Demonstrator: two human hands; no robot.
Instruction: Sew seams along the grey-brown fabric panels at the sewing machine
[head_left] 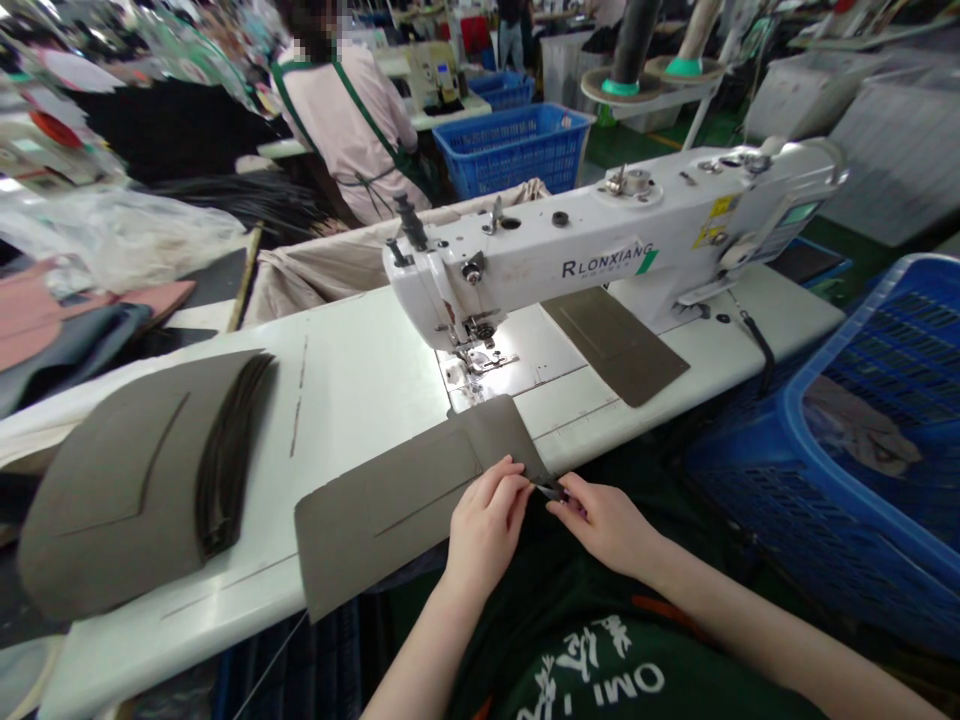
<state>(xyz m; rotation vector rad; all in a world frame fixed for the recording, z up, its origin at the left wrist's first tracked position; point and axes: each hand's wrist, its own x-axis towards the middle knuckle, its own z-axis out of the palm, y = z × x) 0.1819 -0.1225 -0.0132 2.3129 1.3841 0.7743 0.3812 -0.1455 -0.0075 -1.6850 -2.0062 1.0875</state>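
A flat grey-brown panel (pixel 420 480) with a stitched pocket outline lies across the front edge of the sewing table. My left hand (pixel 487 515) is closed on the panel's near right edge, fingers pressed together. Right beside it, my right hand (pixel 600 520) is closed around small dark thread snips (pixel 551 490), whose shiny blade meets the panel's edge by my left fingertips. The fingers partly hide the snips. Just beyond the panel stands the white sewing machine (pixel 517 270), its needle area lit. A second grey-brown piece (pixel 615 345) lies under the machine's arm.
A stack of similar grey-brown panels (pixel 127 480) sits on the left of the white table (pixel 352 370). Blue baskets stand at the right (pixel 795 430) and behind the machine (pixel 514 150). A person (pixel 352 120) with their back turned is at another station. Thread cones (pixel 634 50) stand at upper right.
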